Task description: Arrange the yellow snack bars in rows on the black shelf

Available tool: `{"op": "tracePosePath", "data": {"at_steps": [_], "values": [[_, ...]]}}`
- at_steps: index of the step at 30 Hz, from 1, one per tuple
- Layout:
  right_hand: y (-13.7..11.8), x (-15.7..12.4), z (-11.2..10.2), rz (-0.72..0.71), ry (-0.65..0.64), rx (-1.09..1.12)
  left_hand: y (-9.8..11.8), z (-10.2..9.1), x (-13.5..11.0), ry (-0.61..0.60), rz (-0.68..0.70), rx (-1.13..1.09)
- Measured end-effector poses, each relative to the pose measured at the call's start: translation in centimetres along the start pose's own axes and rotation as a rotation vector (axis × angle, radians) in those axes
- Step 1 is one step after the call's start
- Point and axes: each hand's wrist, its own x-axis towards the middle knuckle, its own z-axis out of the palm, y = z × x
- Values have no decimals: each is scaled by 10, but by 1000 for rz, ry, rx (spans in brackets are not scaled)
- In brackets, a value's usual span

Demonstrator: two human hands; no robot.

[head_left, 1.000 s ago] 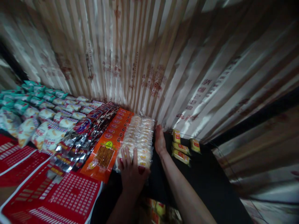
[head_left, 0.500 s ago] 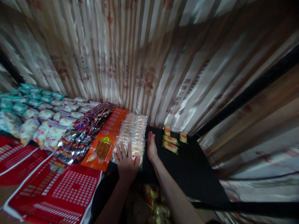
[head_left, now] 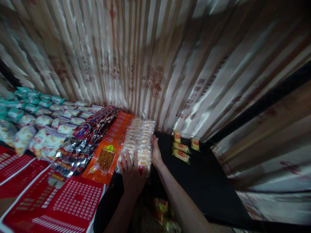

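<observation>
A row of clear packets of pale round biscuits (head_left: pixel 141 137) runs back across a black table (head_left: pixel 209 181) toward a striped curtain. My left hand (head_left: pixel 132 174) lies flat on the nearest packet, fingers spread. My right hand (head_left: pixel 155 152) presses its stretched fingers against the right side of the row. Neither hand grips anything.
Left of the biscuits lie orange snack packs (head_left: pixel 114 145), shiny dark red packs (head_left: pixel 89 132), white and teal bags (head_left: pixel 41 119) and red printed sheets (head_left: pixel 73 200). Three small yellow packets (head_left: pixel 182 145) sit to the right. The striped curtain (head_left: pixel 145 64) closes off the back. More yellow packets (head_left: pixel 162 213) lie below the table edge.
The camera has shifted slightly. My right hand has moved in against the side of the biscuit row; my left hand stays on the front packet.
</observation>
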Motion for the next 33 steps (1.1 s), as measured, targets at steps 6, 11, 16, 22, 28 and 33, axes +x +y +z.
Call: {"op": "tracePosePath", "data": {"at_steps": [6, 11, 16, 22, 28, 33], "values": [[-12, 17, 0, -21, 111, -85, -2, 1, -1, 1, 17, 0], [-10, 21, 4, -9, -17, -98, -2, 0, 0, -9, 5, -17], [-9, 23, 2, -14, -54, -68, -2, 2, 0, -4, 0, -34], [-19, -2, -10, -34, 82, -123, 1, 2, 1, 8, -18, -12], [-24, -87, -34, -101, 157, -112, -1, -5, 0, 5, -3, -48], [-39, -164, -63, -156, 212, -257, -9, -23, -4, 62, 128, -221]]}}
